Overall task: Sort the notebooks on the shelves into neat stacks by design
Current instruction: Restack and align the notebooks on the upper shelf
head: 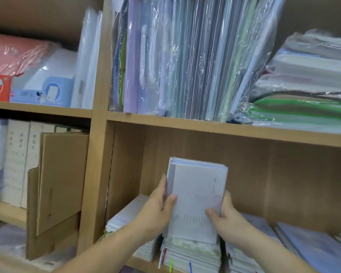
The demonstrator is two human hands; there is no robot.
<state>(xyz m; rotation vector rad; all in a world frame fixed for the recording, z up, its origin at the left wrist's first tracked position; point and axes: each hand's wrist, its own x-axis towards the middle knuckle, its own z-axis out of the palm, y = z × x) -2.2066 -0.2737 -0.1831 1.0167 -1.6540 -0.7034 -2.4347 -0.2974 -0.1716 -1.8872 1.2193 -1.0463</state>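
Both forearms enter from the bottom edge. The bundle [197,194] of pale notebooks is gripped between the left hand [158,209] and the right hand [226,215], one hand at each long side. It stands upright in the lower compartment of the shelf [215,128], with its long axis vertical and its front cover turned to the camera. On each side a thumb is laid on the front cover and the other fingers are curled round the edge to the back, so the bundle is clamped from both sides. Both hands are equally near to it, and neither is free.

Directly below the fingers a flat stack [193,253] is seen. The lower edge of the bundle meets the top of this stack, but whether it rests there or hangs just above cannot be told. For the coming move it is judged that the bundle must be turned from standing to lying, so that its cover faces up.

The cover is grey-white to pale lilac. A faint column of characters is printed near the upper right and rows of small marks lower down, all too blurred to be read. At the top, several notebook edges are seen, a little uneven at the left corner. A green-patterned cover is seen on top of the stack, so a different design is suspected there. A white pile [130,215] lies at the left and a lilac pile [313,247] at the right.
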